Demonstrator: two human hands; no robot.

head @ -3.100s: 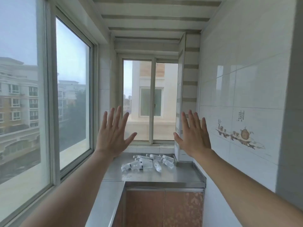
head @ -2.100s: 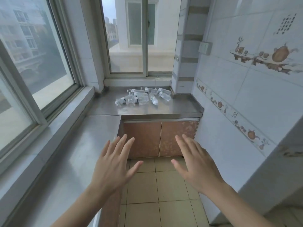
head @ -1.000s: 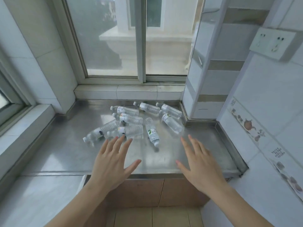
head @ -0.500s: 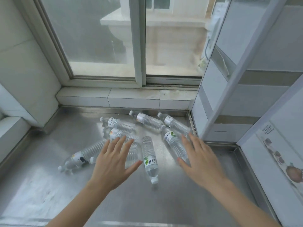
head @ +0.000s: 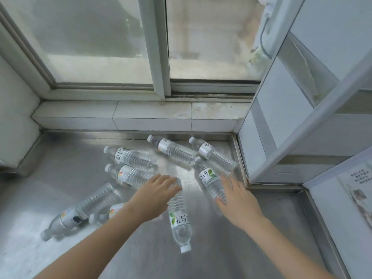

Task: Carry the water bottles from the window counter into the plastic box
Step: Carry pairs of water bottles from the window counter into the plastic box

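Steel counter [head: 251,248]: both hands, left [head: 150,200] and right [head: 238,202], reach with fingers released over the bottles [head: 179,214], grasping nothing; next, curl round one.

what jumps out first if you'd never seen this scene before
A scatter of clear water bottles lying on their sides on the steel counter under the window. Over them, the left hand reaches onto one bottle, the right hand onto another.
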